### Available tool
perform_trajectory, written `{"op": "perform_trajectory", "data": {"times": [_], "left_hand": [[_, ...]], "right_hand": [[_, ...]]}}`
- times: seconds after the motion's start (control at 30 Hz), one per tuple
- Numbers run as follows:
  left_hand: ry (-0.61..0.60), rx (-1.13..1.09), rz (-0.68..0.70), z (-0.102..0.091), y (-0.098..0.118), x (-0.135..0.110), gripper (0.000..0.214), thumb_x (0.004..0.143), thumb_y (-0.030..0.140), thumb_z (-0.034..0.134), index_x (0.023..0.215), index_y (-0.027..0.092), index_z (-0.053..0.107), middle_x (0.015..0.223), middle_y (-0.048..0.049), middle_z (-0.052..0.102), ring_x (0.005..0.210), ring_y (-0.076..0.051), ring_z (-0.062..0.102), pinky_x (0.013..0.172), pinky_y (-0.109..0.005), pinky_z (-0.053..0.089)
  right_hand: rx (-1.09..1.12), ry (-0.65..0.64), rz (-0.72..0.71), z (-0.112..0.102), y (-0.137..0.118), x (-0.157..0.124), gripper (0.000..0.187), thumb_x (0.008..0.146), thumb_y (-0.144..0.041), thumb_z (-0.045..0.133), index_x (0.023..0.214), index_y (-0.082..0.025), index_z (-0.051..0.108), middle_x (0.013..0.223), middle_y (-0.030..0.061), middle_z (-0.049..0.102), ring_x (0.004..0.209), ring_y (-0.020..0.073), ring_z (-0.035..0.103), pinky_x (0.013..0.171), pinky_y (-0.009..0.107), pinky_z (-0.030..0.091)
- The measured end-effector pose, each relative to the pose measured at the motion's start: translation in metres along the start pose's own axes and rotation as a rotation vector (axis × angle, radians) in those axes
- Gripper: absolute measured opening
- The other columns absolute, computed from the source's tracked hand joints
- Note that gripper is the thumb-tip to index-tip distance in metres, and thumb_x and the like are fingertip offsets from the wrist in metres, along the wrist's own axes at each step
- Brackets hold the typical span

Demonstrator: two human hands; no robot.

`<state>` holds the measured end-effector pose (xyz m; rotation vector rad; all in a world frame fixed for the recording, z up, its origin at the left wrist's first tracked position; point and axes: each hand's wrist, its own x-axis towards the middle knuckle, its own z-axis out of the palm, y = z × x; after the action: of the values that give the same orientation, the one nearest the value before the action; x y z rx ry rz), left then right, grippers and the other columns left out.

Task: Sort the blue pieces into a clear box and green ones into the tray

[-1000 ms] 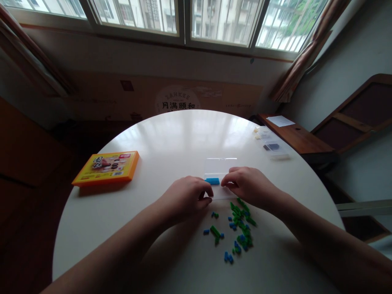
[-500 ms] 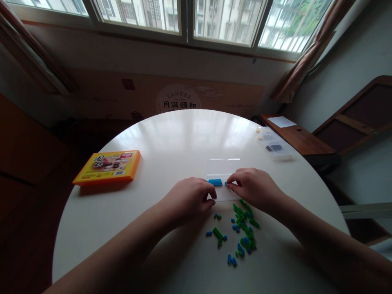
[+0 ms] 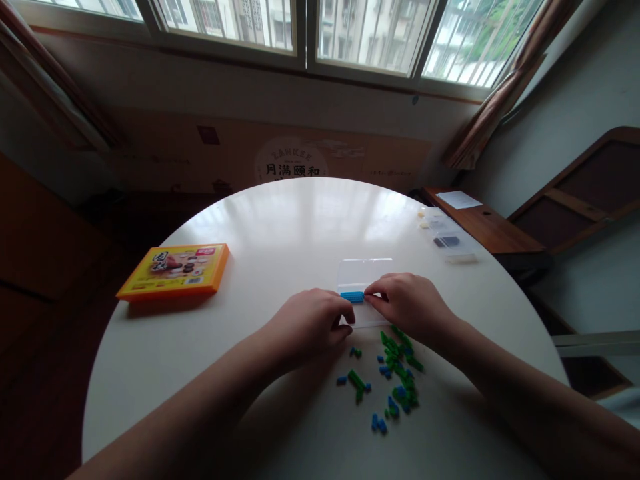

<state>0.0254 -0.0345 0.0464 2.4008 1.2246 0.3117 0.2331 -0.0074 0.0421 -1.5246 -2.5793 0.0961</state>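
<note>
A row of small blue bricks (image 3: pixel 352 297) lies in a clear plastic case (image 3: pixel 367 270) on the white table. At the row's right end, my right hand (image 3: pixel 407 300) pinches a small blue brick between thumb and fingers, mostly hidden by the fingertips. My left hand (image 3: pixel 315 327) is closed around the front left corner of the case, index finger and thumb curled close together at its edge. Closer to me, loose green and blue bricks (image 3: pixel 400 367) lie scattered in a pile, with a few apart on its left.
An orange and yellow game box (image 3: pixel 175 270) rests at the table's left side. Clear plastic packaging (image 3: pixel 450 240) with dark and yellowish bits lies at the right rim. Beyond the round table (image 3: pixel 280 220), a wooden desk (image 3: pixel 495 223) holds a sheet of paper (image 3: pixel 459 199).
My right hand has moved slightly left with the small blue brick, closing the gap to the blue row. My left hand and the loose pile look the same.
</note>
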Motion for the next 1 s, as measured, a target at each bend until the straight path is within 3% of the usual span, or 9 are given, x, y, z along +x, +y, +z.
{"op": "perform_trajectory", "data": {"times": [0.43,0.6,0.67,0.77,0.87,1.0], "left_hand": [[-0.009,-0.011,-0.011,-0.001,0.0,0.0,0.014,0.078,0.024,0.061,0.086,0.026,0.073,0.083,0.0011,0.07,0.069,-0.014,0.059,0.061,-0.024,0.041],[-0.035,-0.009,-0.023,-0.003,0.001,0.0,0.015,0.08,0.026,0.063,0.092,0.026,0.072,0.08,0.0008,0.069,0.069,-0.015,0.058,0.063,-0.025,0.041],[-0.025,-0.006,-0.021,-0.005,0.002,-0.001,0.019,0.081,0.027,0.064,0.099,0.027,0.071,0.08,0.0015,0.068,0.07,-0.015,0.058,0.063,-0.025,0.041],[-0.015,-0.018,0.004,-0.009,0.004,-0.003,0.02,0.082,0.028,0.064,0.101,0.028,0.07,0.08,0.0024,0.067,0.069,-0.014,0.057,0.062,-0.024,0.04],[-0.041,-0.039,0.046,-0.012,0.005,-0.006,0.012,0.084,0.024,0.063,0.091,0.028,0.072,0.081,0.0028,0.067,0.067,-0.011,0.057,0.061,-0.022,0.04],[-0.093,-0.081,0.13,-0.015,0.008,-0.01,0.015,0.084,0.02,0.062,0.088,0.028,0.074,0.085,0.0027,0.07,0.067,-0.009,0.06,0.061,-0.02,0.041]], "right_hand": [[0.033,0.007,0.002,-0.002,0.002,-0.002,0.021,0.09,-0.032,0.056,0.093,-0.029,0.076,0.091,-0.0007,0.074,0.079,0.017,0.066,0.064,0.028,0.042],[0.081,0.04,-0.057,-0.02,0.008,-0.016,0.017,0.089,-0.028,0.058,0.09,-0.027,0.075,0.085,-0.0014,0.073,0.073,0.0137,0.063,0.063,0.025,0.039],[0.087,-0.019,-0.179,-0.034,0.012,-0.026,0.016,0.088,-0.025,0.059,0.087,-0.026,0.074,0.079,-0.0023,0.07,0.067,0.0115,0.059,0.061,0.024,0.036],[0.107,-0.214,-0.358,-0.052,0.017,-0.04,0.019,0.086,-0.02,0.058,0.072,-0.024,0.07,0.067,-0.004,0.063,0.058,0.0083,0.051,0.057,0.023,0.031],[0.114,-0.309,-0.413,-0.06,0.022,-0.046,0.022,0.085,-0.016,0.057,0.066,-0.023,0.067,0.064,-0.0044,0.06,0.056,0.0076,0.046,0.056,0.023,0.028],[0.168,-0.377,-0.435,-0.061,0.025,-0.047,0.02,0.085,-0.017,0.058,0.077,-0.029,0.072,0.073,-0.0057,0.064,0.06,0.0077,0.05,0.058,0.022,0.03]]}}
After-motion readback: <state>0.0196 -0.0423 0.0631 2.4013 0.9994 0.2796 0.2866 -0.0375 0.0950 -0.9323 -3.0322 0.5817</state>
